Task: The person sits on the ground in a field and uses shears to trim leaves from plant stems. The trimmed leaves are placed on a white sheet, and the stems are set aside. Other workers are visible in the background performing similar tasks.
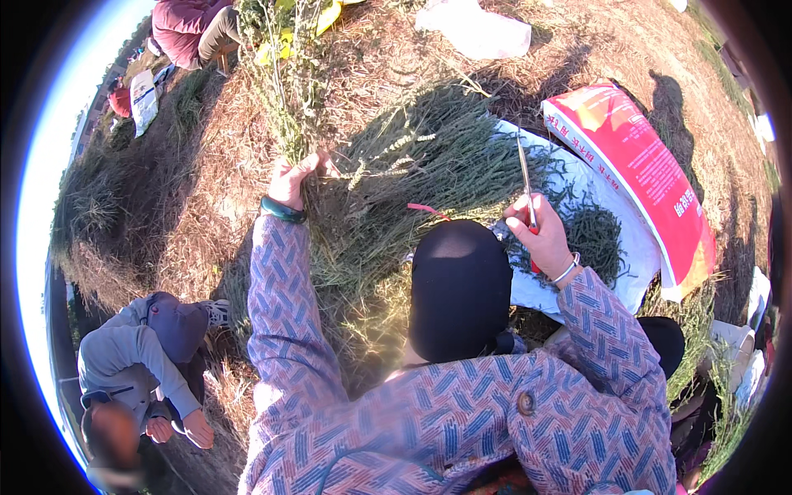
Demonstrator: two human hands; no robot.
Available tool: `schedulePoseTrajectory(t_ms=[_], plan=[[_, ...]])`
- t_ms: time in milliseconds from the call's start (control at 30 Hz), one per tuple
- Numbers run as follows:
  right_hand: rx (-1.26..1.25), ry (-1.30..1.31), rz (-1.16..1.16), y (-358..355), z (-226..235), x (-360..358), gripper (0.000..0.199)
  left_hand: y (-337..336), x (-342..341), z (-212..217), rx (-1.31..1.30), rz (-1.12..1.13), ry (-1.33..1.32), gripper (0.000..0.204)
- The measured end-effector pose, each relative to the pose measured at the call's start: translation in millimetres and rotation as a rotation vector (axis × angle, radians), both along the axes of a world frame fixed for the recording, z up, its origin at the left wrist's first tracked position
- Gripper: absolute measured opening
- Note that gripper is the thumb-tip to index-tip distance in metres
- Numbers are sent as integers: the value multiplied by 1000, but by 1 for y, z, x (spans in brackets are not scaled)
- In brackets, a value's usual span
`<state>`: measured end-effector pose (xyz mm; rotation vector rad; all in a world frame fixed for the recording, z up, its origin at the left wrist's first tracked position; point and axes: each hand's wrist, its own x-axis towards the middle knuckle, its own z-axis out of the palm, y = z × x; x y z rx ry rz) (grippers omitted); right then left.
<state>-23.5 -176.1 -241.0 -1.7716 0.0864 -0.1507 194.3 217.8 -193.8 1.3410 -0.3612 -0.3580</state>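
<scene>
My left hand (290, 180) is closed round the lower stems of an upright bunch of leafy plant stalks (293, 99), held out ahead on the left. In my right hand (544, 239) is a pair of scissors (525, 169) with red handles, its blades pointing up and away from me. Whether the blades are parted is hard to make out. Between the hands lies a large heap of cut green stalks (437, 132). Its tips reach over a white sheet (544, 293), where a darker pile of trimmed green sprigs (596, 239) rests beside my right hand.
A red and white printed sack (635, 165) borders the sheet on the right. At lower left a person in grey (148, 355) bends over; another in a dark red jacket (186, 33) crouches at the far left. A pale sack (474, 29) lies on the dry grass ahead.
</scene>
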Motion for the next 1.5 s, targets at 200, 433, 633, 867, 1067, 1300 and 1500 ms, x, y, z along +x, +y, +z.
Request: schedulePoseTrajectory(t_ms=[200, 433, 633, 867, 1067, 1300, 1500], plan=[[330, -301, -247, 33, 32, 79, 39, -16, -31, 42, 31, -14, -61, 28], [576, -181, -536, -23, 100, 120, 33, -23, -44, 67, -6, -160, -73, 25], [1105, -228, -271, -60, 156, 136, 23, -31, -43, 72, 106, -26, -18, 17], [-99, -294, -160, -40, 89, 170, 33, -51, -47, 91, -124, -326, -35, 23], [1201, -485, -102, -35, 107, 184, 18, -70, -75, 109, -123, -37, 87, 27], [205, -683, -679, -54, 184, 126, 38, -82, -95, 102, -405, -432, 95, 26], [1369, -442, 2, -98, 204, 84, 23, -84, -103, 87, -465, -694, 238, 28]])
